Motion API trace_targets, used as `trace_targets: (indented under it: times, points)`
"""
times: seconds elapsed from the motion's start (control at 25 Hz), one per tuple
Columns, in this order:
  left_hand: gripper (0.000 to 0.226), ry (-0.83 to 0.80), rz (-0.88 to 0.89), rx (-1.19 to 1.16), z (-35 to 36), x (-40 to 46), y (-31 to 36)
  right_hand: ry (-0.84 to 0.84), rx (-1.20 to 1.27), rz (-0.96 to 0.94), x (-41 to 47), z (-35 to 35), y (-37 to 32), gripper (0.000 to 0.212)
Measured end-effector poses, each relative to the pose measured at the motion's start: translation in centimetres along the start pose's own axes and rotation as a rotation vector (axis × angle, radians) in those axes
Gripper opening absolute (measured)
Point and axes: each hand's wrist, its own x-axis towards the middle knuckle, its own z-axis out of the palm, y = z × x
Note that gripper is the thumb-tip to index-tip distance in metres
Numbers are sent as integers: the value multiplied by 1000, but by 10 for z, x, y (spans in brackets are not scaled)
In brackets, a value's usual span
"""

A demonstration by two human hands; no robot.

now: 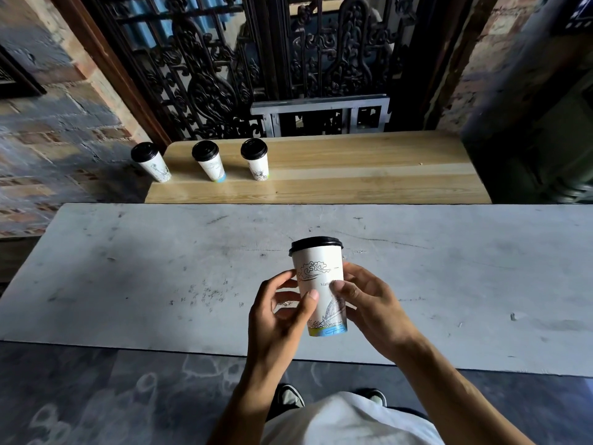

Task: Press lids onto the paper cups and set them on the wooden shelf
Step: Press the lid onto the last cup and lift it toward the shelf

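Observation:
A white paper cup (321, 277) with line drawings and a black lid (316, 245) on top is held upright over the grey table (128, 277). My left hand (279, 319) grips its left side and my right hand (369, 306) grips its right side, thumbs on the front. Three more lidded cups stand in a row on the left part of the wooden shelf (369, 168): the left cup (150, 162) at the shelf's left edge, the middle cup (210, 162) and the right cup (256, 160).
Behind the shelf stands a dark ornate metal grille (256, 59) with a grey metal frame (321, 114) at its foot. Brick walls flank both sides. The shelf's right part shows bare wood. My shoes (288, 396) are on the floor below the table edge.

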Motion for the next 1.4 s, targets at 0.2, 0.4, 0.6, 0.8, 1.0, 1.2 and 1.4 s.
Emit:
trace_targets:
  times: [0.2,0.4,0.6,0.8,1.0,1.2,1.4]
  points:
    - [49,1,10,10,-4,6,1,-13,116,19,2,-3,2,47]
    - [37,16,115,46,-9,8,1,-38,114,-14,5,-4,2,48]
    - [45,20,261,88,-10,12,1,4,15,-17,6,-1,1,51]
    - [36,33,152,-9,-8,12,-2,0,22,4,4,2,-6,50]
    - [36,14,52,-98,-2,11,0,31,84,52,6,-1,-5,44]
    - [35,36,39,5,-6,11,-7,44,59,10,7,-4,-4,48]
    - [36,15,147,108,-9,15,-10,74,31,1,8,-2,-4,72]
